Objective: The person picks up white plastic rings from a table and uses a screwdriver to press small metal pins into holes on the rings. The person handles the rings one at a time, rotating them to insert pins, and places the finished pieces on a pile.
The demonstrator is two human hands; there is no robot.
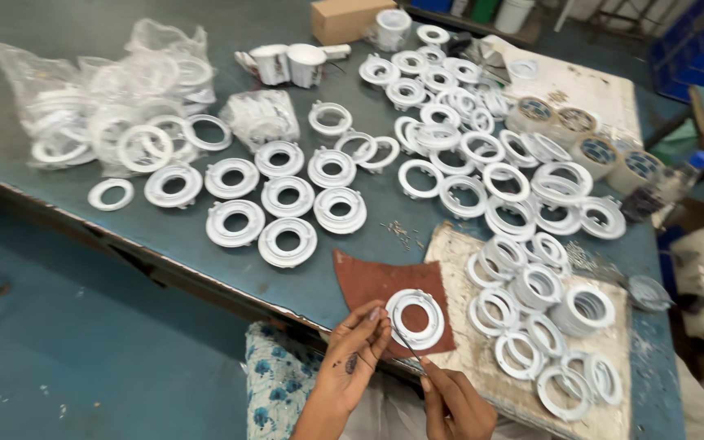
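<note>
Holding a white round plastic ring housing [417, 318] at its left rim, the left hand [350, 358] had fingers pinched shut on it. The ring sat over a reddish-brown square cloth pad [368, 281] at the near table edge. The right hand [454, 403] was closed around a thin dark metal tool [409, 349], tip at the ring's lower edge. Couldn't tell exactly what the tip touched.

Just right of the pad: a pale worn board [482, 358] carrying a loose heap of white rings [543, 318], some stacked, some tilted. Small metal bits [401, 232] lay scattered on the blue-grey tabletop [344, 33] just beyond the pad.

Further left: a neat cluster of flat-lying white rings [287, 195], laid out in rows, apart from the heap. Looked like a sorted batch, so my read was that a fair share was done, though which pile was finished I couldn't tell.

Mid-right: a larger jumbled spread of white rings [466, 147], overlapping. Beside it, round tan tape rolls [588, 143].

Far left: clear plastic bags of rings [107, 106], unopened stock as far as I could judge. Far back: two white cylindrical cups [291, 63] and a brown cardboard box [348, 18].

Judgement: one ring in hand, plenty left.
</note>
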